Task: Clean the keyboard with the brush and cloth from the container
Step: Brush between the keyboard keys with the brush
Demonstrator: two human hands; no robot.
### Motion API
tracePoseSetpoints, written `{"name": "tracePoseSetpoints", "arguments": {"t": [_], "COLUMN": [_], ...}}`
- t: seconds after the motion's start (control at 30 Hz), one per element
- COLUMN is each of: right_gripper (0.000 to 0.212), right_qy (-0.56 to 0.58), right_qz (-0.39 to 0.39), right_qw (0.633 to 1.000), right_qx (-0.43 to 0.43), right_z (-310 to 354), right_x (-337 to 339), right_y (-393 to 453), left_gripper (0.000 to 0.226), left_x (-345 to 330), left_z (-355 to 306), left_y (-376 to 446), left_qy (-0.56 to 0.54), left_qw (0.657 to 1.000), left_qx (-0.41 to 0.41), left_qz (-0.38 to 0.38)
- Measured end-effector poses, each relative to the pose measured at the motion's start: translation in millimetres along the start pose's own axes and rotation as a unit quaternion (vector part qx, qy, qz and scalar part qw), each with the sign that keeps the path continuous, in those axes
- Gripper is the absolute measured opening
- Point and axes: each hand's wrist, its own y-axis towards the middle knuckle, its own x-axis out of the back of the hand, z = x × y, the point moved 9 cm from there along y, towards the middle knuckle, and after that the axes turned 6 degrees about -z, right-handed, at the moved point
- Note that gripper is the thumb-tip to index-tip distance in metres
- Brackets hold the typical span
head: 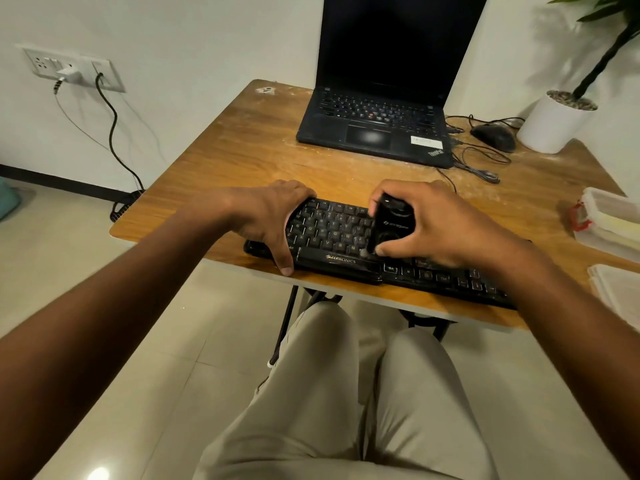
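A black keyboard lies across the near edge of the wooden table. My left hand grips the keyboard's left end, thumb on its front edge and fingers over the top. My right hand holds a small black brush block pressed down on the keys around the keyboard's middle. Its bristles are hidden underneath. A clear plastic container with a red clip stands at the table's right edge. No cloth is visible.
An open black laptop sits at the back of the table. A black mouse with loose cables and a white plant pot stand to its right. A clear lid lies at the near right. My knees are under the table.
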Motion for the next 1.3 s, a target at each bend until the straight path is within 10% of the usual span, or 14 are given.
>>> {"name": "tracePoseSetpoints", "arguments": {"t": [0.9,1.3], "right_gripper": [0.052,0.05], "right_qy": [0.079,-0.061], "right_qz": [-0.135,0.001], "right_qw": [0.987,0.998], "right_qx": [0.03,0.012], "right_z": [39,20], "right_x": [-6,8], "right_y": [14,-1], "left_gripper": [0.133,0.135], "left_x": [1,1], "left_z": [-1,1], "left_y": [-3,0], "left_qy": [0.003,0.0], "left_qw": [1.0,1.0], "left_qx": [0.006,0.002], "left_qz": [0.002,0.001]}}
